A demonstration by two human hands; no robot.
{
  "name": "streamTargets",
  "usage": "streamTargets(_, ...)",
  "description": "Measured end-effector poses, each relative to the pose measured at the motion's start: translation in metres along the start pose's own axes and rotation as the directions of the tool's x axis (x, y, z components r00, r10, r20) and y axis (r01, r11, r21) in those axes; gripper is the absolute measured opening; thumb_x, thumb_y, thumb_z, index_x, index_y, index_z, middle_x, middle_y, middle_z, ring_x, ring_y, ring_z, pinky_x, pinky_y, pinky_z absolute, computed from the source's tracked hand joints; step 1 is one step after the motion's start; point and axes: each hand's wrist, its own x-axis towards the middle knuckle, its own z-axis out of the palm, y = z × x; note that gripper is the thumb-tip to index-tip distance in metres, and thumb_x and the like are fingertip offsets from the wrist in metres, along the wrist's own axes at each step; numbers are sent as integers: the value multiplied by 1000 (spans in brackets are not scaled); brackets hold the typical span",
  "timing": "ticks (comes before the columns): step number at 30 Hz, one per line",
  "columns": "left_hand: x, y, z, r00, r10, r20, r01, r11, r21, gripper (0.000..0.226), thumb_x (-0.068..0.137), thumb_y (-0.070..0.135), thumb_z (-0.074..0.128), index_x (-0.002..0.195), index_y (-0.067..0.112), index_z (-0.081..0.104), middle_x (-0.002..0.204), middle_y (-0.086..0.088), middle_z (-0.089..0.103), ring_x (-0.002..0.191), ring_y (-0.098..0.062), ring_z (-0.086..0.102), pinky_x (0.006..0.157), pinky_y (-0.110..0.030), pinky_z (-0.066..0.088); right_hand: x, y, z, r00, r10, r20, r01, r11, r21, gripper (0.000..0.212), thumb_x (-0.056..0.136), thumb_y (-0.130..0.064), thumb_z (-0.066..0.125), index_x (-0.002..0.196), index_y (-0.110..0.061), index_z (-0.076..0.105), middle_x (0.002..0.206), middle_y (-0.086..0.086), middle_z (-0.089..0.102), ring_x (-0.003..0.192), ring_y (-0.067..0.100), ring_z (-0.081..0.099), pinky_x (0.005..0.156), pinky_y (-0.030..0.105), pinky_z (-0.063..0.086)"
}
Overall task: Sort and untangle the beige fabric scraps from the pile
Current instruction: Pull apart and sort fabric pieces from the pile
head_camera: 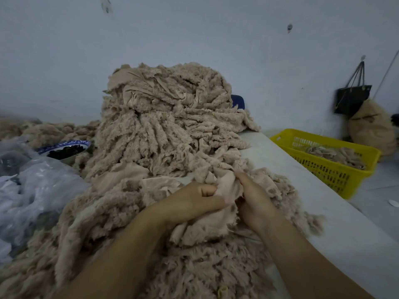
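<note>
At the near edge of a pale grey table [323, 212], a left hand [194, 203] and right hand [252, 197] clutch one crumpled beige fleece scrap [226, 188] bunched between them, fingers curled tight. The tall beige fabric pile [164, 117] rises at twelve o'clock. Untangling seems in hand; next, a gentle pull apart.

The left grip [190, 203] and right grip [254, 197] are bare, as are both forearms [121, 255]

Both forearms reach forward, left grip [194, 203] and right grip [254, 199] curled tight side by side
</note>
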Motion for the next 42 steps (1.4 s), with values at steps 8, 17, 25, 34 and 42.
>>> streamTargets(8,12,-9,-1,952,-252,-175,211,952,-222,55,84,77,48,96,32,78,90,15,76,82,3,71,63,-9,51,-3,3,7,990,-73,122,89,988,-130,31,99,-34,56,104,-12,77,105,11,76,97,23,73,79,33,58)
streamTargets(17,17,-12,-14,908,-400,-123,111,514,-850,42,85,30,67,109,-5,69,92,-24,72,77,-33,72,74,-44,60,-8,13,11,974,-28,226,121,906,-406,36,83,-43,57,54,-25,68,60,3,61,46,12,49,42,23,35)
streamTargets(25,20,-14,4,876,-243,-416,71,919,-387,34,83,43,71,98,13,72,89,-2,77,84,-15,73,80,-30,58,0,15,12,980,-45,192,97,958,-270,54,81,-64,62,113,-22,73,113,3,74,109,19,68,95,36,50)
streamTargets(34,12,-12,17,986,-5,-167,3,1000,-16,50,98,28,58,49,35,55,51,17,44,50,-3,41,52,-18,35,-2,6,9,996,-87,-24,80,975,-207,23,102,-28,53,89,-12,65,77,8,73,68,18,71,55,29,55)
streamTargets(42,2,-6,3,995,-33,-92,1,946,-325,35,59,43,82,75,14,74,76,-9,69,66,-21,64,63,-29,50,20,-14,-22,969,-13,-248,56,984,169,27,105,-15,30,83,-18,44,71,4,40,52,11,36,37,21,34)
